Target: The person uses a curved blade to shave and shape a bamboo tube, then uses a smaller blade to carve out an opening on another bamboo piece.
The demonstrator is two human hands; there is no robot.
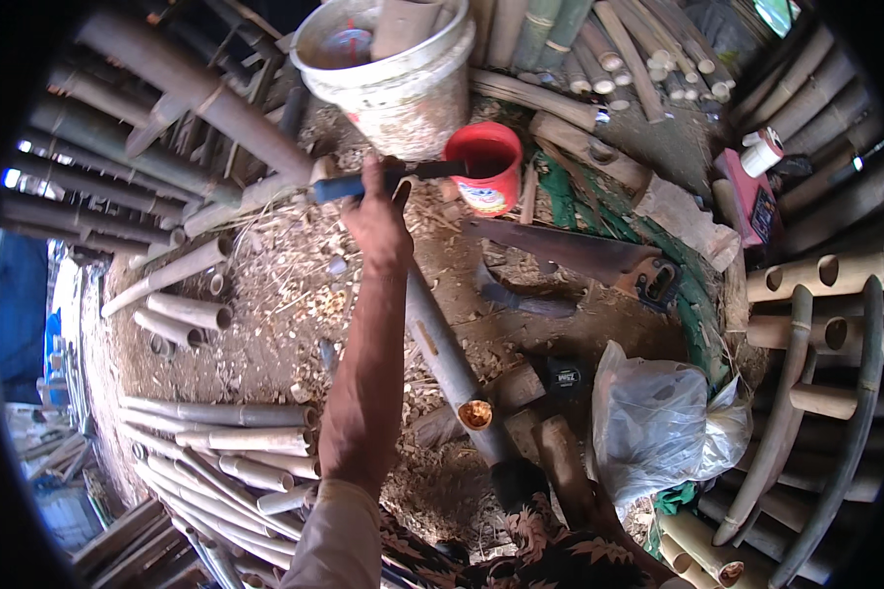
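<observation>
My left hand [378, 221] is closed around a blue-handled tool [336, 187], whose dark narrow metal part [437, 170] points right, in front of the red bucket [496, 167]. Its exact kind is unclear. Below my arm, a grey bamboo pole [442, 339] slopes toward my lap, with a round hole [475, 414] cut in its near part and a narrow slot farther up. At the lower right, what looks like part of my right forearm [624, 535] shows; the hand cannot be made out. A handsaw [580, 253] lies right of the pole, beside a dark curved blade [525, 299].
A large dirty white bucket [403, 113] stands at the back. Bamboo lengths [216, 432] are stacked at left, and drilled bamboo pieces [820, 280] lean at right. A clear plastic bag [658, 412] sits near my right side. Wood chips [265, 314] cover the ground.
</observation>
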